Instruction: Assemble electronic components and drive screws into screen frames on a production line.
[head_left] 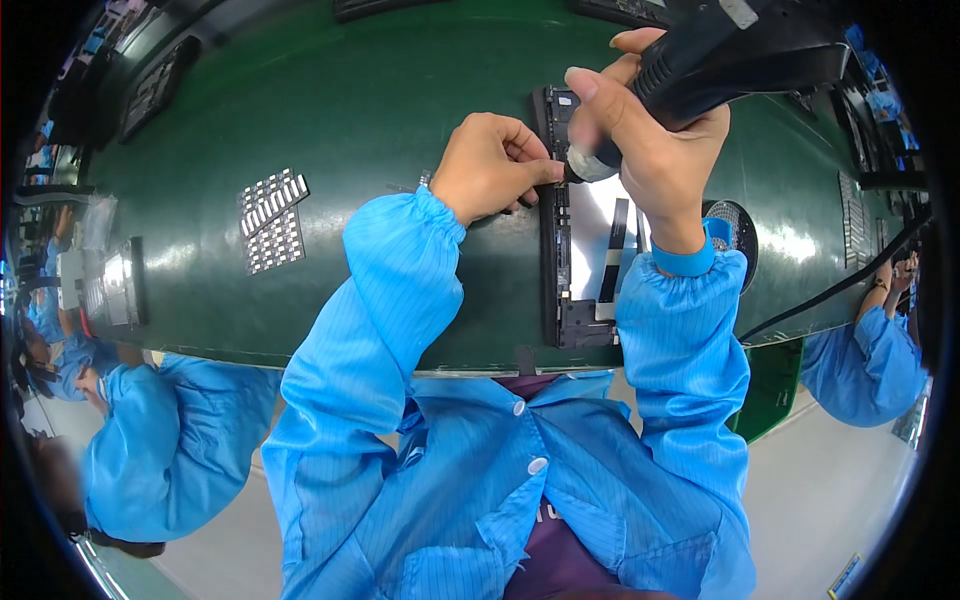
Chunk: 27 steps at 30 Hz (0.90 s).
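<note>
Left hand [487,165] and black tool [690,75] close together at left edge of open chassis [583,326].
Watching remotely, I see right hand [662,150] wrapped round the tool, tip angled down; left fingers bunched beside it, perhaps steadying something small, though I cannot tell whether they pinch anything. Chassis lies on green table [390,100].

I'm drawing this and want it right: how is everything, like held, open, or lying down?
Right hand: closed around the tool.
Black handheld tool: held slanting; on or off can't be told.
Left hand: pinched near the tool's tip; any small thing inside is hidden.
Black frame: lying on the table, inner parts showing.
White-dotted pieces: lying flat.
Blue wristband: worn on the right wrist.
</note>
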Tool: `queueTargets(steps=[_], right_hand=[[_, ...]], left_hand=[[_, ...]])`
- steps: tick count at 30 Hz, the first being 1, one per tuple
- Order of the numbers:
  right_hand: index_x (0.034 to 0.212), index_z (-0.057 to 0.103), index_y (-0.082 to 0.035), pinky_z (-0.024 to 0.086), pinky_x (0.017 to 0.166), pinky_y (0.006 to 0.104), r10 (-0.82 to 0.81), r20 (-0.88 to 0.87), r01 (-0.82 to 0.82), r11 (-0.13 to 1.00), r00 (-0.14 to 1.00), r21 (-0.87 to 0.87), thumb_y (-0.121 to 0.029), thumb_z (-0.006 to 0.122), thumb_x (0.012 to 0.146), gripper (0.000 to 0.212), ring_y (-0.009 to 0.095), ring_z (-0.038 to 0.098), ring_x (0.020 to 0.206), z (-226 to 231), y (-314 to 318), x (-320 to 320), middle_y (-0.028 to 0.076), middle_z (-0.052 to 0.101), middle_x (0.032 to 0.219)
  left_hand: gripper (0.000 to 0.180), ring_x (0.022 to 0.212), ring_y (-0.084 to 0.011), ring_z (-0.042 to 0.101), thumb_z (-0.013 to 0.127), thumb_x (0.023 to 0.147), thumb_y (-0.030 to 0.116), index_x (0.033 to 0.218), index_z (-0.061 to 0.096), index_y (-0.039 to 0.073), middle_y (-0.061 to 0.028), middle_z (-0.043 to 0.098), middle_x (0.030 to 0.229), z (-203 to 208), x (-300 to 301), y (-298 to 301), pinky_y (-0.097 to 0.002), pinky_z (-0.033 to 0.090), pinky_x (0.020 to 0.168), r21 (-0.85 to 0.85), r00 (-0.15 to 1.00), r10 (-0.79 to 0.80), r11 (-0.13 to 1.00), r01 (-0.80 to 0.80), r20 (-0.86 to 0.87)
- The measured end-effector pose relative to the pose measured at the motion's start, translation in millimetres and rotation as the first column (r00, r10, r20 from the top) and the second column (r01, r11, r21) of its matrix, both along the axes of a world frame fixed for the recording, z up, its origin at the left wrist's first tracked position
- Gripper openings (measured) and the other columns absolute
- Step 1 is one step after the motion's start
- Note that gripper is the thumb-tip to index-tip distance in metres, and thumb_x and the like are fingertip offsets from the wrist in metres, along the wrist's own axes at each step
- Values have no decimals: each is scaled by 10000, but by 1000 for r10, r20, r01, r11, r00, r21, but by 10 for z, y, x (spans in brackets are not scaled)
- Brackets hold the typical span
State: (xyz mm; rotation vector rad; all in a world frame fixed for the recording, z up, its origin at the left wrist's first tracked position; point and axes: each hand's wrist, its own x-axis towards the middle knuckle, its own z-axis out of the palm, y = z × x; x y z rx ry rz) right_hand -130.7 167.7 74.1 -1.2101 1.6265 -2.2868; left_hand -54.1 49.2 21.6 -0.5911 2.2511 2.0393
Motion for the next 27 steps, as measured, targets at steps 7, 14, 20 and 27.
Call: queueTargets(steps=[7, 14, 20, 27], right_hand=[[979, 511, 33, 470, 479, 278, 17, -9, -17, 1000, 1000, 1, 45, 674, 740, 289, 132, 548, 481, -2, -1, 13, 62, 564, 601], [969, 519, 26, 476, 489, 269, 13, -106, -9, 999, 994, 43, 67, 662, 735, 277, 135, 563, 494, -46, -26, 40, 82, 591, 633], [969, 524, 20, 467, 493, 252, -12, -108, 22, 996, 994, 91, 93, 649, 729, 280, 127, 560, 498, -26, -25, 96, 82, 592, 642], [908, 583, 2, 396, 443, 167, -16, -88, 20, 999, 996, 36, -19, 697, 739, 205, 78, 553, 464, -46, -15, 74, 24, 578, 563]], left_hand=[[72, 538, -74, 581, 646, 776, 49, 786, 592, 2, -58, 631, 694, 26, 11, 7, -169, 420, 421, -25, 998, -31, 999, 32, 46], [125, 513, -112, 598, 701, 732, 71, 738, 620, -24, -74, 624, 638, -14, 29, 3, -220, 448, 406, -27, 1000, 14, 1000, -14, -20], [86, 588, -117, 602, 672, 754, 45, 801, 649, -23, -78, 630, 673, 169, 137, -312, -223, 484, 539, -96, 971, 24, 994, -48, -239], [171, 690, -68, 552, 698, 727, 13, 891, 658, -15, -35, 623, 755, 113, 665, -898, -201, 445, 610, -422, 994, -18, 906, -28, -105]])
